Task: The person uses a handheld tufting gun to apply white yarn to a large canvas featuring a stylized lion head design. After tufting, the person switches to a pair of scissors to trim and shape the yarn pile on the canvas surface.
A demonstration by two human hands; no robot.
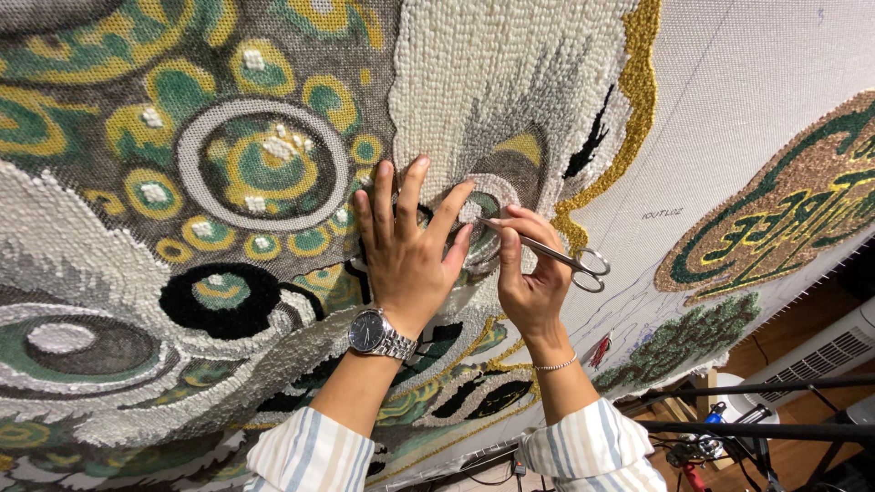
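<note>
Scissors [556, 258] tips hidden in rug [273, 164] pile

The left hand [407, 258], wearing a silver wristwatch [378, 334], presses flat on a large tufted wool rug [137, 273] patterned in green, yellow, grey and white. The right hand [529, 273] pinches small steel scissors [551, 255], tips touching the pile.

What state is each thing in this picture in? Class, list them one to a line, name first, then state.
Rug: stretched flat, partly tufted, bare cloth at the right.
Left hand: open, fingers spread, pressed flat on the rug.
Right hand: holding the scissors.
Scissors: held with the tips at the pile; blades look nearly closed.
Watch: fastened on the left wrist.
Bracelet: worn on the right wrist.
</note>
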